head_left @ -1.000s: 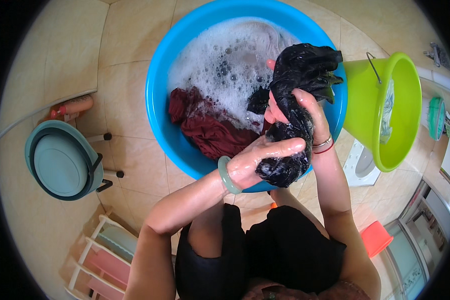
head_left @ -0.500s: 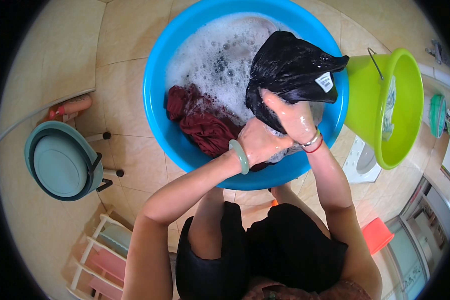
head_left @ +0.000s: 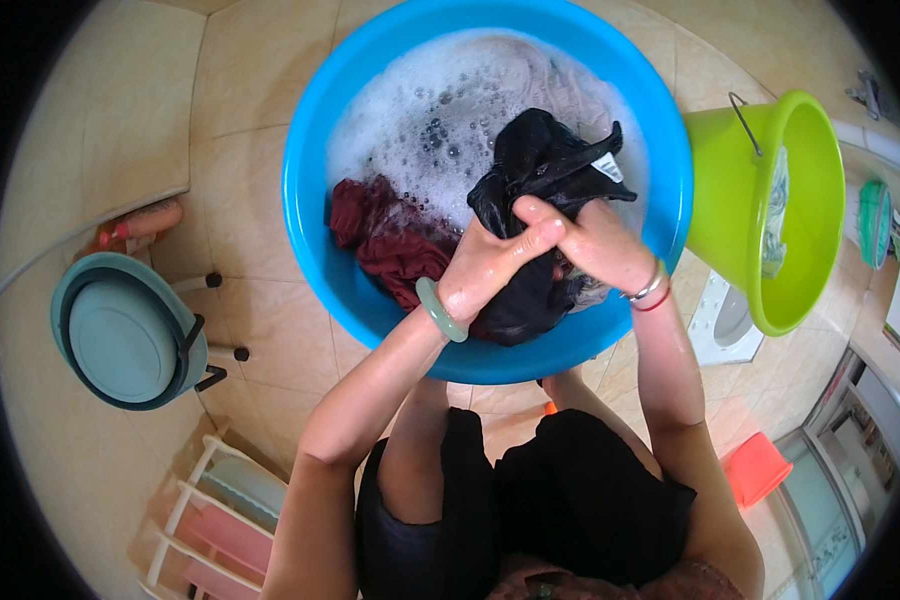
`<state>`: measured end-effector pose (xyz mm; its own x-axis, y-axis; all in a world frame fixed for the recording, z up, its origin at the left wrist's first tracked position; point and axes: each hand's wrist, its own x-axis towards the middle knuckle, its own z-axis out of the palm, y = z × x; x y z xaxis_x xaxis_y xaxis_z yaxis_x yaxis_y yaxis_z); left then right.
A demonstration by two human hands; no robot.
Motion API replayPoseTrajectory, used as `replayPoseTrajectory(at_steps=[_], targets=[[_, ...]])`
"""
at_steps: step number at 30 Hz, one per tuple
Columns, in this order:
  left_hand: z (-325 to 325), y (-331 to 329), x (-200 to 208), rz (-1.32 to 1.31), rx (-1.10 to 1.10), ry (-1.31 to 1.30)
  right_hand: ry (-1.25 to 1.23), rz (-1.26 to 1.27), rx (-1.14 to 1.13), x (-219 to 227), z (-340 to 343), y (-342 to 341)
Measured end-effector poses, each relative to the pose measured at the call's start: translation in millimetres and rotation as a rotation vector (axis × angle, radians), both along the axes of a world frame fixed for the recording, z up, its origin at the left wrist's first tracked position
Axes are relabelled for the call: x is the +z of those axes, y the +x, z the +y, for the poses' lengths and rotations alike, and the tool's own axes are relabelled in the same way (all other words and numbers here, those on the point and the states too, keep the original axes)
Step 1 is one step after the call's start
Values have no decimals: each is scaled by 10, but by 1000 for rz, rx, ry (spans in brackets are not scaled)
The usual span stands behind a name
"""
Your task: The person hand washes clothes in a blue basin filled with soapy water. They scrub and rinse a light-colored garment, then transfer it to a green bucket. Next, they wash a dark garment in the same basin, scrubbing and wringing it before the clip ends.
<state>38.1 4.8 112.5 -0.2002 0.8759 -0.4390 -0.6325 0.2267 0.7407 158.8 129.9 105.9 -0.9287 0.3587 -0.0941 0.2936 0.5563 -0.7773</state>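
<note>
The black garment (head_left: 540,190) is bunching tighter than half a second ago, when it was spreading wide over the suds; both hands are now scrubbing it. The left hand (head_left: 495,262) and right hand (head_left: 595,240) are clamping on it together, over the near right of the blue basin (head_left: 315,250). Its long axis is running from the near rim up toward the foam, free end pointing away

both hands (head_left: 550,255) clenched together, forearms wet.

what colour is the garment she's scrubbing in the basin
Black garment, wet, gripped by both hands; clearest in the head view.
</note>
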Motion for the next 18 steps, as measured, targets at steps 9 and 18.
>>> replayPoseTrajectory(at_steps=[9, 18], targets=[[-45, -21, 178, -917, -44, -221, -196, 211, -663, 162, 331, 51], [18, 98, 175, -1123, -255, -50, -1450, 647, -268, -151, 145, 71]])
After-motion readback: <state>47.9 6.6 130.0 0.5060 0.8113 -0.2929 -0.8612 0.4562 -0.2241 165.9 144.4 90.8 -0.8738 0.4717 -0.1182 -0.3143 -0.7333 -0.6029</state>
